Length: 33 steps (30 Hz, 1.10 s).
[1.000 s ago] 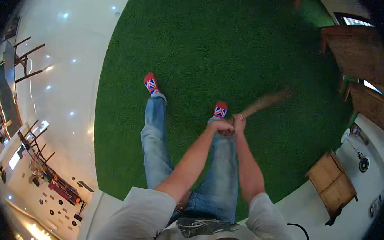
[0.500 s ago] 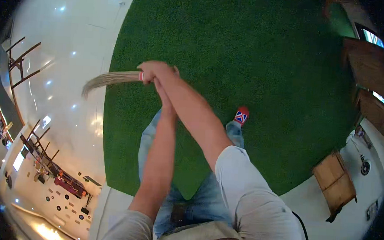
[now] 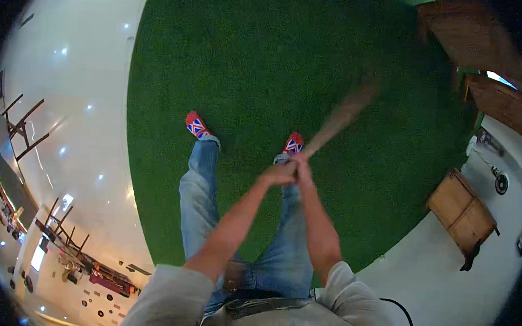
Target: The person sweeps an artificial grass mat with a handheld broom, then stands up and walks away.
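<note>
A grass broom [image 3: 343, 116] points up and to the right over the green floor, its bristles smeared by motion. My right hand [image 3: 301, 165] is closed around it close to where the bristles begin. My left hand [image 3: 279, 174] is closed just beside and behind the right one, on the handle. Most of the handle is hidden by my fingers. Both arms reach forward, over my jeans, and the hands are near my right foot [image 3: 294, 143].
My left foot [image 3: 197, 125], in a patterned red sock, stands on the green carpet [image 3: 249, 55]. To the right are a wooden cabinet [image 3: 462, 212] and brown wooden furniture [image 3: 478, 36]. Dark-legged chairs [image 3: 27, 128] stand far left beyond a shiny pale surface.
The broom has swung from the left across to the right in both hands. My arms, crossed before, are now uncrossed. Both feet are now visible, where only one showed earlier.
</note>
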Tool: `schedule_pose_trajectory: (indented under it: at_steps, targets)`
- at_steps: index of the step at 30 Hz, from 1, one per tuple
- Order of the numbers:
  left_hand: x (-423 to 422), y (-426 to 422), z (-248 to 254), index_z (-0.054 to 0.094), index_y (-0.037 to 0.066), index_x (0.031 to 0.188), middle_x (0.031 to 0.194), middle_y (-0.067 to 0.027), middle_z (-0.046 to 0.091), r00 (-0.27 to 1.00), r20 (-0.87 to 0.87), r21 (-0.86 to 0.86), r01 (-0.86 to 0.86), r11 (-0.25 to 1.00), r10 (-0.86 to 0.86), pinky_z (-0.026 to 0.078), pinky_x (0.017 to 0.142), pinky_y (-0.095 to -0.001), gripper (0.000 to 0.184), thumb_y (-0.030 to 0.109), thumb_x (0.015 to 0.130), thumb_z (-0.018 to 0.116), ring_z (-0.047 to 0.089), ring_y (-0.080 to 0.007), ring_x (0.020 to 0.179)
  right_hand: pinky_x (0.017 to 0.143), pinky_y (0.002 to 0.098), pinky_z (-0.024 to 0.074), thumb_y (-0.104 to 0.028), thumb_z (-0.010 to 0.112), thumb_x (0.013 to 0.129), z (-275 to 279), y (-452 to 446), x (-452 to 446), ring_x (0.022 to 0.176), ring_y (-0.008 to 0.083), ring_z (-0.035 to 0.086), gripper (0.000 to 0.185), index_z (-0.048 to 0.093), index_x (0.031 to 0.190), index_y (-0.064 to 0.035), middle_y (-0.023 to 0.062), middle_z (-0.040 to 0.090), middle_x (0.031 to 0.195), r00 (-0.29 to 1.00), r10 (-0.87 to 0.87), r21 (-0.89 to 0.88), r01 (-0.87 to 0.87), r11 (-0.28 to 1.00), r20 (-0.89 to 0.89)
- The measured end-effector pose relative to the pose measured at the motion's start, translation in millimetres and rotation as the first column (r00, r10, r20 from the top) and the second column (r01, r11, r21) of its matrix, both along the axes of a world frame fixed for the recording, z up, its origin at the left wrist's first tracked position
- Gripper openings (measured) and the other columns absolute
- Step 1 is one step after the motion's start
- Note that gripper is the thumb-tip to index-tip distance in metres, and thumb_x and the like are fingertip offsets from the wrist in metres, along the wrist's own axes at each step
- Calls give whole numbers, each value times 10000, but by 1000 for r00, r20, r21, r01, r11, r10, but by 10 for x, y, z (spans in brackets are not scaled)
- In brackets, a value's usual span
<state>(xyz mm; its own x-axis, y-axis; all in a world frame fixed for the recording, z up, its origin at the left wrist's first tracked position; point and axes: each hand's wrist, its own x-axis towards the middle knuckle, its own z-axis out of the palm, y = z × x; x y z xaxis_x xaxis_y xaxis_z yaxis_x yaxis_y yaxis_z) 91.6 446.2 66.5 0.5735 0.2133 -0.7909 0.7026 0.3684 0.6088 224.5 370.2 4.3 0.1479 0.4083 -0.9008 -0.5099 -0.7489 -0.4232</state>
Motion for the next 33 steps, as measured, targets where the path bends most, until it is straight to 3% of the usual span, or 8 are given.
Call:
schedule_pose_trajectory:
  at_steps: [3,7,16,17,23,26,31,33]
  targets:
    - [608,-38,-184,561,65,1091,889,-166,653,999,-43,-1,24,1000,-24,503,686,-438,585,436,649,658,638,-301,742,625,352,479,-149,594,742,81,151,398,641,181,566,70,588,764,-82,41,574,691,975,-208,-153,217,964,78]
    - [582,-567,-853,546,0,1042,799,-141,638,936,-151,-245,-347,905,318,478,593,-383,516,388,704,597,623,-276,675,550,392,481,-166,605,730,-1017,-199,422,570,221,583,114,597,704,-56,73,578,621,826,378,-178,-333,926,417]
    - [-1309,381,-1815,588,93,1021,810,-6,587,-454,-123,-201,-859,-470,882,452,635,-323,440,504,871,535,565,-179,738,683,443,516,-211,642,650,-1583,2161,-2612,779,349,643,270,653,863,-45,179,654,830,91,855,-17,-993,116,510]
    - [-1667,474,-1978,489,104,1156,1096,-72,505,-433,6,-492,-786,-375,901,408,860,-368,404,440,938,437,478,-235,949,687,435,520,-203,648,633,-1588,2351,-2981,803,336,649,299,660,886,-45,180,660,855,79,841,59,-997,57,535]
    - [-2857,242,-1813,517,136,1114,942,-40,563,369,176,487,-838,245,913,454,699,-343,350,414,902,518,540,-197,840,639,397,528,-171,624,630,-640,2688,-4291,751,296,656,175,681,740,-48,177,663,809,-171,804,143,-943,-302,570]
    - [-2487,31,-1269,548,98,1059,888,-68,588,242,65,494,-851,179,968,457,652,-328,350,389,867,571,556,-184,784,596,427,504,-151,628,633,-466,2059,-3955,695,318,639,160,659,726,-24,188,645,763,-80,850,358,-883,-302,521]
    - [-1471,-795,-398,577,2,1022,894,-141,619,545,-158,303,-767,566,824,469,690,-342,451,385,793,647,586,-225,774,597,328,490,-204,750,671,-143,714,-2130,710,120,601,357,591,949,-44,56,634,730,834,548,394,-525,754,62]
    - [-981,-803,-144,582,3,1035,896,-161,639,729,-120,92,-667,739,673,480,707,-358,467,376,765,658,612,-253,789,675,326,497,-151,675,740,310,583,-1309,685,164,604,180,594,830,-17,73,621,700,692,643,-89,-655,750,329]
